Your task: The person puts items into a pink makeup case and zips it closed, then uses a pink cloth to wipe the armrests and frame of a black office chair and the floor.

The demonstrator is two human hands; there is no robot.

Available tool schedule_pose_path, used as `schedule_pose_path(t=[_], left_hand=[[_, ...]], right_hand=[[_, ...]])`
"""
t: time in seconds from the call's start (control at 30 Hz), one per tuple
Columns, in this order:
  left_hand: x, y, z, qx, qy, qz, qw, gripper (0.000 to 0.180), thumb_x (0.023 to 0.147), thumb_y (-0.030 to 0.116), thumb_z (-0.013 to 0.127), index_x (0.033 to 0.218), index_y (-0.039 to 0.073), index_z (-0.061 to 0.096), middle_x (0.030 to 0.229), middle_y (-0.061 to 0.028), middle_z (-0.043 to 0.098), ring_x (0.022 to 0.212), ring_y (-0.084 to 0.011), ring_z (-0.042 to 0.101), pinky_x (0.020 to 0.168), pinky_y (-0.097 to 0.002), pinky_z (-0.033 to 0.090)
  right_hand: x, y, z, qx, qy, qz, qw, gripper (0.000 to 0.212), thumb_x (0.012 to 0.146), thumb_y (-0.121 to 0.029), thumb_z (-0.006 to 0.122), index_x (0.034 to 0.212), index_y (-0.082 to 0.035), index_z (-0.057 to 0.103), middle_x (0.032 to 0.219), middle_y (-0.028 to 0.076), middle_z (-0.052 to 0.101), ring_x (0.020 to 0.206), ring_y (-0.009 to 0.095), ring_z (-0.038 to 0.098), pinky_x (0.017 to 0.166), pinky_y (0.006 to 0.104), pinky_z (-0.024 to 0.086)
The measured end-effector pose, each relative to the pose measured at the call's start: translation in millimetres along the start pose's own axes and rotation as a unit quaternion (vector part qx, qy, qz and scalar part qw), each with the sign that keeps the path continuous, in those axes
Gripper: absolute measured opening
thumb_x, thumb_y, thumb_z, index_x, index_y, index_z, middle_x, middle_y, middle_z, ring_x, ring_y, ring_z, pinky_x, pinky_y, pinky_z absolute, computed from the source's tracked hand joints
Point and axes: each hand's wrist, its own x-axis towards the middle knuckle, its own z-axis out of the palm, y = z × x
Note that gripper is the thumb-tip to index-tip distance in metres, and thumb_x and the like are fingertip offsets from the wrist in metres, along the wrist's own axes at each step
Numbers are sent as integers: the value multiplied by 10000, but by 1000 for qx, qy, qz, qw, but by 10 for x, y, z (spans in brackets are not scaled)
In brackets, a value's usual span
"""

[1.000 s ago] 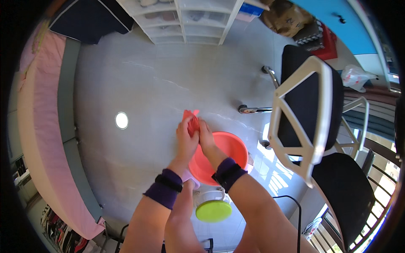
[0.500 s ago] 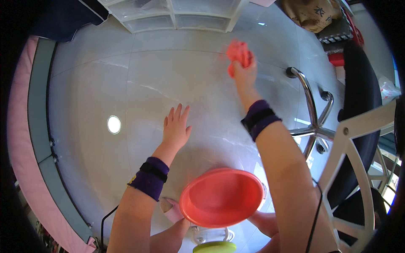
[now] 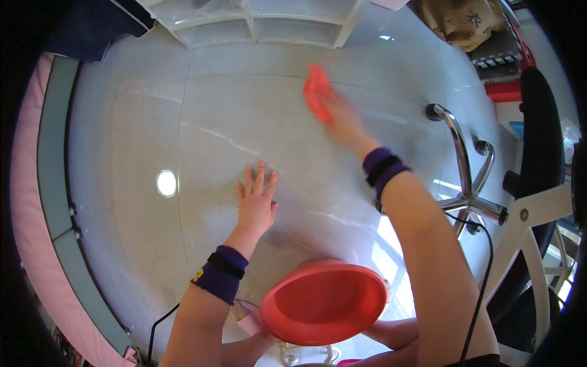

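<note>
We have the red cloth gripped in our right hand, both blurred, at the glossy floor beyond the red basin. Our empty left hand spreads its fingers, apparently braced there. Should that palm slip, we could lurch and knock the basin.
</note>
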Motion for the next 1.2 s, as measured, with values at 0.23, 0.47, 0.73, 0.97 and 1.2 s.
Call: schedule_pose_path(t=[0.23,0.47,0.73,0.97,1.2], left_hand=[[-9,64,37,-9,21,-7,1000,808,827,194,711,1542,145,338,1647,-145,147,1501,-446,142,1125,-673,255],[13,109,-60,32,85,-2,996,802,842,278,719,1534,127,343,1632,-152,197,1503,-393,179,1138,-666,226],[353,124,-13,-17,-2,46,999,1090,782,588,737,1602,159,163,1661,-186,59,1529,-394,45,1173,-649,69],[325,32,23,-37,-23,50,998,1146,760,606,753,1613,180,116,1671,-168,14,1538,-378,-18,1174,-652,-15],[307,33,-39,-78,-41,46,995,1125,765,594,757,1608,178,139,1671,-153,18,1538,-370,-17,1172,-650,-17]], right_hand=[[-914,-1110,252,31,-91,-117,989,643,803,26,610,1426,-103,512,1510,87,463,1417,306,388,1159,443,337],[-785,-891,-83,415,5,263,871,409,898,3,500,1295,-41,587,1041,129,676,998,229,644,889,362,503],[103,347,-592,271,435,233,826,306,922,-144,563,1208,-41,603,1048,148,671,955,295,651,864,396,498],[926,1465,-860,112,418,153,888,555,901,-91,529,1449,-70,443,1251,208,631,1085,368,639,929,436,487],[1159,1698,-717,-100,68,162,979,568,891,-83,552,1451,-78,458,1425,205,517,1311,384,486,1079,410,418]])
